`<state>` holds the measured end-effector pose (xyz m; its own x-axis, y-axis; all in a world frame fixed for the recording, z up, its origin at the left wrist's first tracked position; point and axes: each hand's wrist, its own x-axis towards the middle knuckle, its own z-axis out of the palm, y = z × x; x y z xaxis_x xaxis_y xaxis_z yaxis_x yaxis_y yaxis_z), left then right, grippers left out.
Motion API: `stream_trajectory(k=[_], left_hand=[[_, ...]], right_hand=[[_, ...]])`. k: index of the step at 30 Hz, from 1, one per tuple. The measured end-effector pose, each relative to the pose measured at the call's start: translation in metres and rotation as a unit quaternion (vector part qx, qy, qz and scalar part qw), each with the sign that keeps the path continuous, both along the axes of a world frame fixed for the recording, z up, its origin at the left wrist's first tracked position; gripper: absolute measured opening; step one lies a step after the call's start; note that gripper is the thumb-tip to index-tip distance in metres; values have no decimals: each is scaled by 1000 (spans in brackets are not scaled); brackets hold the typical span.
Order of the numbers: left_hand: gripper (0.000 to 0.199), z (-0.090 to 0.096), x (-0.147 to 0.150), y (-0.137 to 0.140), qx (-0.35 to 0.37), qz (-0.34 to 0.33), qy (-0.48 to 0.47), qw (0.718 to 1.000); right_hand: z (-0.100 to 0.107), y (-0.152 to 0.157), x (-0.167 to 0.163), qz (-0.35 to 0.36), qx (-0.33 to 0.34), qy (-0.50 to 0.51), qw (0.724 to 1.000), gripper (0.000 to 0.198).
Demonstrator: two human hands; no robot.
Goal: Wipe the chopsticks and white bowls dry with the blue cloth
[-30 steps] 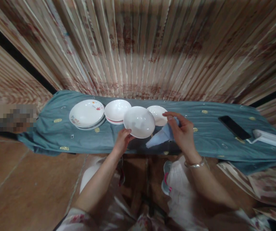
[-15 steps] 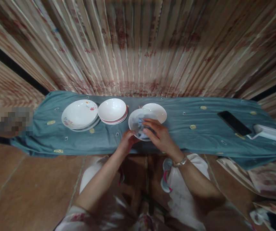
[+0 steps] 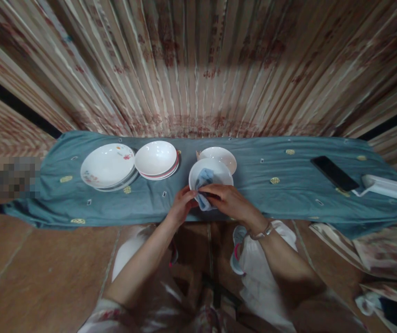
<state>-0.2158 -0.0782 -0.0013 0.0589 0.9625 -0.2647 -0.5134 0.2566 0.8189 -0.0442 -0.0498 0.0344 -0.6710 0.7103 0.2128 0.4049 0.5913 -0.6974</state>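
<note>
Since half a second ago, the right hand (image 3: 231, 200) has come back from the inside of the white bowl (image 3: 223, 172) to its near rim, bringing the blue cloth (image 3: 204, 177) with it. One part of the cloth now lies inside the bowl below the rim, while another hangs over the edge between the two hands. Right-hand fingers are closed on the cloth at that edge. Opposite them, the left hand (image 3: 183, 203) is clamped on the bowl's near left side, thumb at the rim. Both hands are close together; whether their fingertips touch, I cannot tell. The bowl sits just ahead of them, tilted toward the wearer, and overlaps in view a second bowl (image 3: 225, 157) beyond it.

Left of the left hand, and a little farther off, is a bowl stack (image 3: 156, 158), a red band showing below its plain white top bowl. Past that, farther left, stands a plate stack (image 3: 108, 165); its top plate carries orange, red and bluish floral prints. Well apart to the right of the right hand lies a black phone (image 3: 334, 174), any lettering too small to tell, beside a white object (image 3: 390, 188) with a bent end. Under everything spreads a teal tablecloth (image 3: 253, 203), printed with yellow motifs and little pale-edged rectangles too tiny to read. Reddish patterns on the curtain (image 3: 198, 92) ahead of the hands are too blurred to make out.
</note>
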Motion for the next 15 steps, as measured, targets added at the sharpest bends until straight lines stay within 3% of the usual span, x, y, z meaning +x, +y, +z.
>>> stream_trajectory(k=[9,12,15], left_hand=[[41,0,-5,1,13,5,-6,1000],[41,1,-9,1,12,5,20,1000],[41,1,-11,1,11,10,45,999]], right_hand=[[-4,2,-11,11,11,38,999,42],[3,2,-6,44,-1,-9,999,37],[8,2,1,11,20,-113,993,26]])
